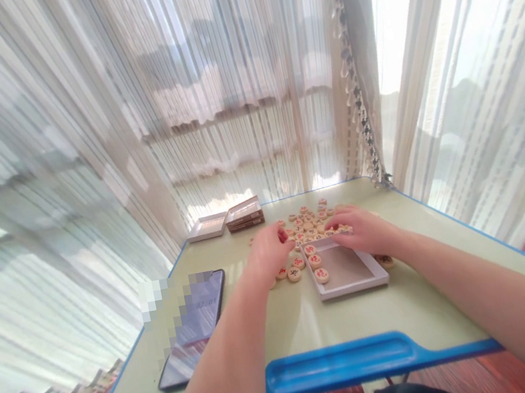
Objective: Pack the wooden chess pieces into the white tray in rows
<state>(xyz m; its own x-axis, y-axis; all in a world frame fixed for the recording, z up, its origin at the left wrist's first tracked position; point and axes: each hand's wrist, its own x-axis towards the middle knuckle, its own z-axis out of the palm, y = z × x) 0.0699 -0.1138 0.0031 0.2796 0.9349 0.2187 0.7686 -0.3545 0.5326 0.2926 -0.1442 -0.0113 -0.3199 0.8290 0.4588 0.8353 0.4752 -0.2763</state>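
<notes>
Round wooden Chinese chess pieces point(309, 227) marked in red and black lie in a loose spread on the table. In front of them sits a shallow white box tray point(354, 288), with three red-marked pieces point(315, 260) in a column along its left wall. My left hand point(269, 248) is at the left side of the spread, its fingers bent and its thumb apart from them. Over the tray's far right edge reaches my right hand point(362, 227), fingers apart and close to the pieces there. Its fingertips partly cover some pieces, so contact is unclear.
A phone point(192, 334) lies on the left of the table point(443, 300). At the back left are an open shallow box point(207, 227) and stacked boxes point(244, 214). The blue table rim has a molded groove point(340, 364) in front. Sheer curtains point(244, 91) hang behind.
</notes>
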